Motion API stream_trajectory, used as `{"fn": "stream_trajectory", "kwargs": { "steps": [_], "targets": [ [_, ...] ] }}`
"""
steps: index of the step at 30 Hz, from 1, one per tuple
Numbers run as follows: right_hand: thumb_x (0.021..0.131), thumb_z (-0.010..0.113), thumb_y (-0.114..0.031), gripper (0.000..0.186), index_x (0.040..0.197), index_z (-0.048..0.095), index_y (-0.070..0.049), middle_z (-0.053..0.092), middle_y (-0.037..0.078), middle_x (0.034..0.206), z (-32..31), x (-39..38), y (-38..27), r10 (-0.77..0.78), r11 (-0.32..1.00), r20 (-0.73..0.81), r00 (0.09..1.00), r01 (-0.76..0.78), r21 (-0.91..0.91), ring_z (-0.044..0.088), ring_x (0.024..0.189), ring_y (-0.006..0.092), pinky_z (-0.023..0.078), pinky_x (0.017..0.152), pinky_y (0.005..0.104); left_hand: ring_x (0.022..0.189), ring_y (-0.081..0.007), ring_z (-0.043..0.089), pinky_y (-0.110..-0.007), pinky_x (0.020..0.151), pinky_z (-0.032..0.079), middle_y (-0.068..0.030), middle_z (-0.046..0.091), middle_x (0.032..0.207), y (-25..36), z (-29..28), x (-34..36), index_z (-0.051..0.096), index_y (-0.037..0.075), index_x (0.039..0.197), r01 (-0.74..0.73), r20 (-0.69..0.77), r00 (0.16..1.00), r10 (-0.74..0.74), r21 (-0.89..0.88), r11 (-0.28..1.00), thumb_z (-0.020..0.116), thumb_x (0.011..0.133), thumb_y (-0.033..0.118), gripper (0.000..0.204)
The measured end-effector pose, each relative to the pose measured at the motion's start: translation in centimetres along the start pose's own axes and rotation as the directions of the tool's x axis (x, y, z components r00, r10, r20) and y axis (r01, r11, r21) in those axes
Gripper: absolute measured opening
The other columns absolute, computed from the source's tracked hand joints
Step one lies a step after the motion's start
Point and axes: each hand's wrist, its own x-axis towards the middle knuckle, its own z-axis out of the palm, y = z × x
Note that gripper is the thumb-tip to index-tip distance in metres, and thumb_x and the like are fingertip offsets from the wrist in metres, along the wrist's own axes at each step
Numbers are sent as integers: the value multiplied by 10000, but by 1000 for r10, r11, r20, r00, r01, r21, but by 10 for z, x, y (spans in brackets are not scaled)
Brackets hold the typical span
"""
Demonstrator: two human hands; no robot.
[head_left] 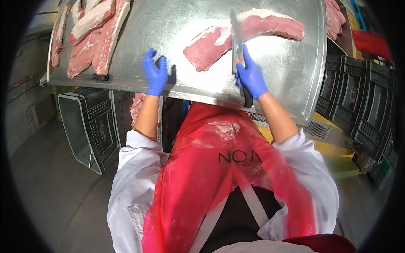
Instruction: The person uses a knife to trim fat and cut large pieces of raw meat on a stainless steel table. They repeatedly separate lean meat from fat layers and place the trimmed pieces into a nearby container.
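Note:
My left hand [155, 72], in a blue glove, hovers near the table's front with fingers apart and curled a little, holding nothing. My right hand [249, 72], also gloved, grips a long knife [235, 36], blade pointing away from me across the middle of a long pink piece of meat with white fat [202, 50]. Whether the blade touches it I cannot tell. That piece lies on the steel table [143, 25]. At the table's left, several cuts of meat [93, 33] lie in a group, left of my left hand.
A tray of meat [333, 19] sits at the back right, beside a red object [371, 44] I cannot make out. Grey crates [84, 126] stand below the table at left, one holding meat [138, 107]; black perforated crates [354, 101] are stacked at right. My red apron is below.

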Motion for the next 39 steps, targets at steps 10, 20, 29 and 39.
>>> {"fn": "stream_trajectory", "kwargs": {
  "steps": [10,20,29,39],
  "targets": [
    [1015,580,-179,728,1648,220,-164,696,108,893,-75,-119,59,0,998,67,998,-4,67,664,725,133,524,637,275,877,-197,661,-329,802,536,-102,682,961,99,88,58,667,10,1049,12,30,1000,-3,-316,949,750,893,175,242],
    [998,586,-169,757,1650,203,-194,669,117,884,-45,50,13,-278,934,-120,953,297,200,618,645,134,552,558,290,846,-424,707,-449,787,575,-259,721,871,149,160,98,731,-11,799,128,456,862,-221,227,965,675,789,265,282],
    [1046,499,-295,688,1642,180,-171,683,177,799,-4,11,18,-147,988,200,969,154,-21,656,553,233,563,549,358,670,-335,700,-405,686,567,-206,704,712,135,158,91,724,-6,747,383,432,818,-380,84,920,692,783,261,272],
    [1040,482,-373,701,1647,193,-173,691,163,842,-12,-14,11,-133,969,344,929,195,-151,642,598,251,563,631,370,634,-155,659,-327,620,526,-95,716,711,132,119,81,705,-2,824,424,258,899,-353,-316,849,678,879,186,198]
  ]
}}
